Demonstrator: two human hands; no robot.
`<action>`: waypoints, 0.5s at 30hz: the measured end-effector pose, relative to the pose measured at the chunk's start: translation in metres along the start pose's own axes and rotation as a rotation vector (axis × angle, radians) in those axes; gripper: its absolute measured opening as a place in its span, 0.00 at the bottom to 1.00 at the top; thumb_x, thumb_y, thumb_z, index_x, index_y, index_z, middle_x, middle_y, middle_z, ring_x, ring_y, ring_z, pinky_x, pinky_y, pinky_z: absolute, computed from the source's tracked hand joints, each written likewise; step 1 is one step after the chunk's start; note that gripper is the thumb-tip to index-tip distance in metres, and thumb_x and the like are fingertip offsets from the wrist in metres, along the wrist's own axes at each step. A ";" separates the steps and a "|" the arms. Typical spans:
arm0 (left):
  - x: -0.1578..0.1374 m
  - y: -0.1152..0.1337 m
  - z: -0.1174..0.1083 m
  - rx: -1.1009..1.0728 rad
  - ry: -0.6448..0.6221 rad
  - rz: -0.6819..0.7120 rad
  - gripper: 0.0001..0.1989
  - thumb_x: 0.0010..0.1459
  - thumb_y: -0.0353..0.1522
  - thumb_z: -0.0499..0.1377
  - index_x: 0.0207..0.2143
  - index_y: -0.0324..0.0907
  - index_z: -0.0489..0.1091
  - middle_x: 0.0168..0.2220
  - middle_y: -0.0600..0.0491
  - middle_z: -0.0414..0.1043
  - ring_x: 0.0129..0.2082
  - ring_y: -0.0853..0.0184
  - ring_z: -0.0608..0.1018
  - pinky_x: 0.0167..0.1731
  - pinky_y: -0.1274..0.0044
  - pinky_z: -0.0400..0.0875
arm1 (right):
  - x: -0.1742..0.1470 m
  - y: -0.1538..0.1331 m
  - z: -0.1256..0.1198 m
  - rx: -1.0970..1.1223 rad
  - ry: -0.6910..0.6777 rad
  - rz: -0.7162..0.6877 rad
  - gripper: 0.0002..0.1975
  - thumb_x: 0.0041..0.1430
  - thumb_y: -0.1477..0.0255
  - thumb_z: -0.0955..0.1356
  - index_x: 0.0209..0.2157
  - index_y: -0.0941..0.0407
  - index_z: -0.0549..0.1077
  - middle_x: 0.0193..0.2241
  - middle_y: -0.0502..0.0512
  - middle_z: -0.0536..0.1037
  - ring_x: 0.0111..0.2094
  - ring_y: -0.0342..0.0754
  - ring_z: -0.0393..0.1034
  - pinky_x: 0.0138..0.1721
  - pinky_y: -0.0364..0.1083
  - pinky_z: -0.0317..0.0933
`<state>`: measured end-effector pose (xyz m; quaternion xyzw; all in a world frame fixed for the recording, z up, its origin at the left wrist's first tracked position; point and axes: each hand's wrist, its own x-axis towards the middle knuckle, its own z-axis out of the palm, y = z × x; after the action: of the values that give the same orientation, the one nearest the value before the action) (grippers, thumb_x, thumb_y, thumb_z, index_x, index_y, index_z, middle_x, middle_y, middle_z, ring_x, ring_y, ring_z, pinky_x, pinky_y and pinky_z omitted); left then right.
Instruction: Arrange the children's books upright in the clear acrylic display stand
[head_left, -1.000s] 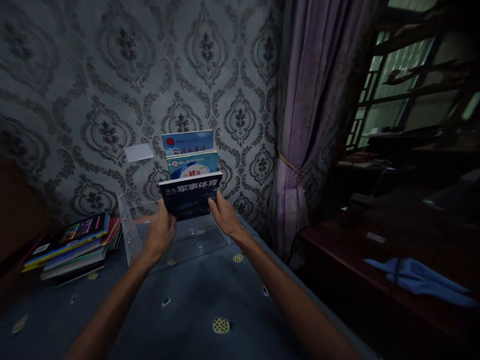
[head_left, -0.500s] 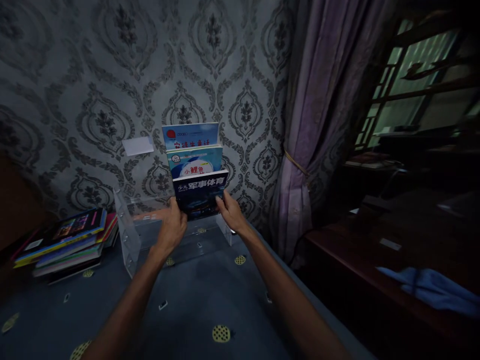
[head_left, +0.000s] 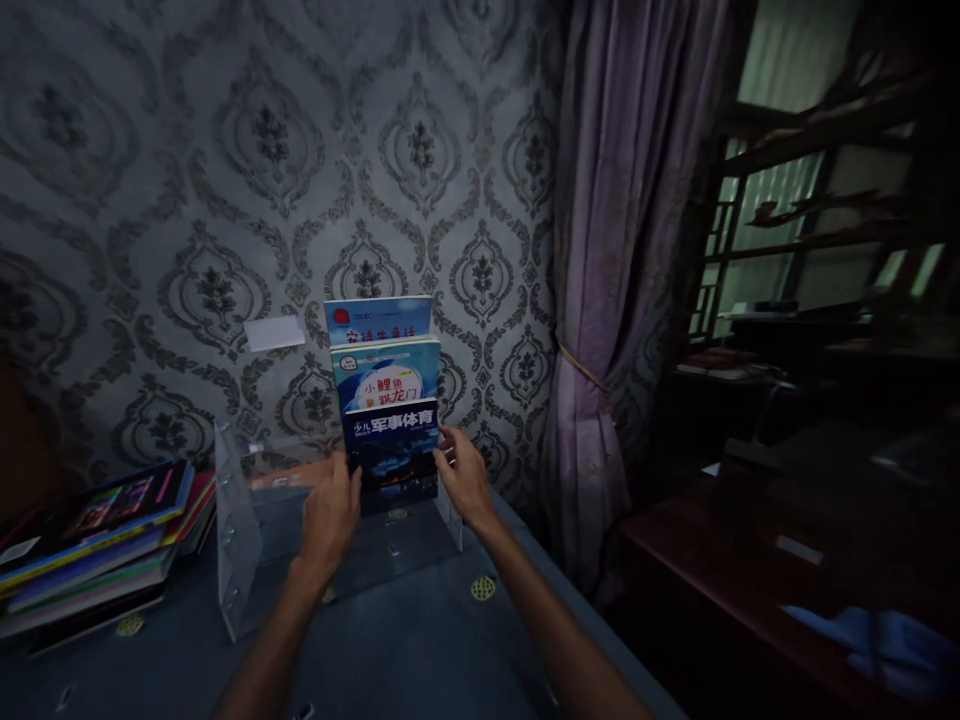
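Observation:
A dark blue book (head_left: 396, 460) with white lettering stands nearly upright in front, in a clear acrylic stepped rack (head_left: 238, 530). My left hand (head_left: 330, 508) holds its left edge, fingers closed around it. At the right edge, my right hand (head_left: 463, 478) pinches the cover between thumb and fingers. Behind it rises a light blue book (head_left: 386, 375) with a white oval and red lettering. Farther back and higher is another blue book (head_left: 379, 315) with a red spot; its lower part is hidden.
On the left lies a stack of books and magazines (head_left: 97, 545). The rack stands on a blue patterned cloth (head_left: 390, 650) against a papered wall (head_left: 247, 200). To the right hang a tied purple curtain (head_left: 600, 300) and, beyond it, a dark red surface (head_left: 697, 570) with a blue cloth (head_left: 885, 640).
The dark book has sunk lower with both hands, baring more of the light blue cover behind it. My view has tilted up and turned slightly, so the scene sits lower.

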<state>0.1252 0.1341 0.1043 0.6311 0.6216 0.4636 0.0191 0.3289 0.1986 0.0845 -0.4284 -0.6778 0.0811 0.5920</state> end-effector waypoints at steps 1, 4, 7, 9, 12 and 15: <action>0.000 -0.001 0.001 0.067 -0.017 0.006 0.02 0.65 0.33 0.55 0.37 0.45 0.65 0.32 0.49 0.72 0.38 0.55 0.78 0.34 0.75 0.64 | 0.000 0.002 0.002 -0.001 0.005 -0.008 0.16 0.59 0.71 0.62 0.49 0.58 0.70 0.36 0.57 0.74 0.35 0.51 0.70 0.39 0.50 0.65; 0.002 -0.003 0.004 0.311 -0.070 0.032 0.07 0.69 0.33 0.49 0.40 0.43 0.66 0.33 0.47 0.75 0.39 0.57 0.79 0.33 0.75 0.64 | -0.001 0.006 0.008 -0.015 0.048 -0.037 0.14 0.59 0.72 0.62 0.45 0.57 0.72 0.36 0.58 0.76 0.36 0.52 0.71 0.40 0.51 0.66; 0.004 -0.001 0.006 0.468 -0.101 0.042 0.10 0.71 0.34 0.47 0.41 0.42 0.66 0.33 0.48 0.76 0.38 0.58 0.79 0.32 0.76 0.64 | -0.002 0.010 0.012 -0.026 0.085 -0.061 0.15 0.59 0.73 0.62 0.46 0.57 0.73 0.37 0.59 0.77 0.38 0.53 0.72 0.40 0.51 0.67; 0.006 0.002 0.006 0.516 -0.116 0.050 0.11 0.71 0.34 0.45 0.41 0.42 0.67 0.32 0.48 0.77 0.37 0.59 0.80 0.30 0.76 0.63 | -0.002 0.012 0.013 -0.036 0.102 -0.066 0.15 0.59 0.73 0.62 0.46 0.57 0.73 0.37 0.59 0.77 0.39 0.53 0.72 0.39 0.50 0.67; 0.008 0.008 0.006 0.529 -0.136 0.062 0.11 0.71 0.33 0.45 0.42 0.42 0.66 0.34 0.48 0.77 0.36 0.59 0.80 0.29 0.76 0.62 | -0.002 0.012 0.012 -0.048 0.120 -0.063 0.14 0.59 0.73 0.62 0.44 0.57 0.74 0.37 0.60 0.77 0.38 0.53 0.72 0.39 0.50 0.67; 0.008 0.012 0.006 0.521 -0.144 0.069 0.11 0.71 0.33 0.45 0.42 0.42 0.66 0.35 0.48 0.77 0.36 0.61 0.80 0.29 0.76 0.61 | -0.003 0.008 0.011 -0.088 0.153 -0.049 0.13 0.59 0.74 0.61 0.43 0.57 0.74 0.36 0.59 0.76 0.37 0.53 0.72 0.39 0.51 0.67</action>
<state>0.1363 0.1410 0.1120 0.6669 0.6952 0.2422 -0.1154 0.3230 0.2064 0.0742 -0.4423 -0.6439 0.0040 0.6243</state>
